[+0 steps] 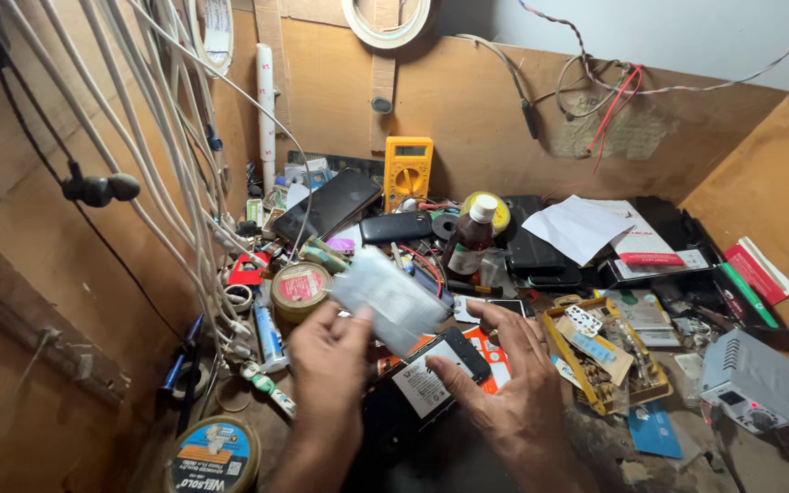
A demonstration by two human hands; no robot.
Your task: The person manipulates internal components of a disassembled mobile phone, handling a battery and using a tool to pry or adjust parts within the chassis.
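Note:
My left hand (329, 374) is raised over the bench and pinches a blurred clear plastic packet (387, 298) between thumb and fingers. My right hand (510, 383) lies with spread fingers over a black phone (426, 383) that rests back-up on the bench, its battery with a white label showing. The thumb touches the phone's lower edge, and the fingertips reach past its top right corner.
A wooden-walled bench is crowded: yellow multimeter (408, 168), brown bottle with a white cap (469, 237), black tablet (329, 206), round tins (299, 287) (217, 456), white cables (175, 155) at left, small-parts tray (604, 351), grey electronic box (749, 382) at right, white paper (577, 226).

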